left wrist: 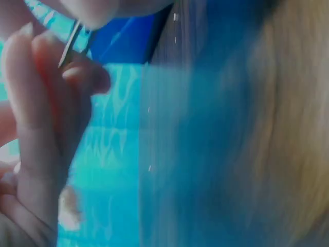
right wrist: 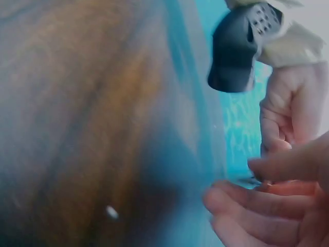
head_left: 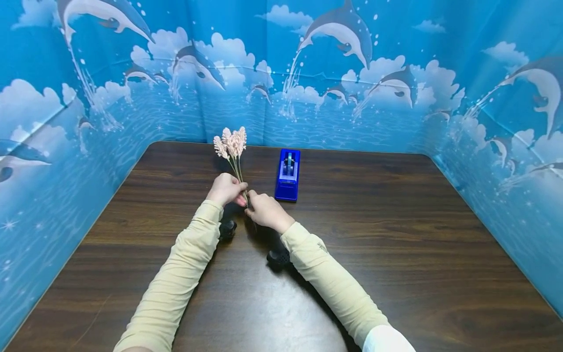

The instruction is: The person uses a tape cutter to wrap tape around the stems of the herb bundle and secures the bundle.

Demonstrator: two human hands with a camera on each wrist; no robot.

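Observation:
A small bunch of pale pink flower sprigs (head_left: 230,143) with thin green stems stands upright above the table's far left part. My left hand (head_left: 226,189) holds the stems below the blossoms. Lower down, my right hand (head_left: 267,211) pinches the stem ends between thumb and fingers. In the left wrist view the left hand's fingers (left wrist: 38,103) lie against a thin stem (left wrist: 69,46), and a blurred pale blossom (left wrist: 70,208) shows below. The right wrist view has the right hand (right wrist: 272,206) close under the left hand (right wrist: 290,110); the stem between them is mostly hidden.
A blue tape dispenser (head_left: 288,175) stands right of the hands near the far edge. The dark wooden table (head_left: 396,244) is bordered by a blue dolphin-print curtain (head_left: 281,112). Black wrist cameras (head_left: 278,258) hang under both forearms.

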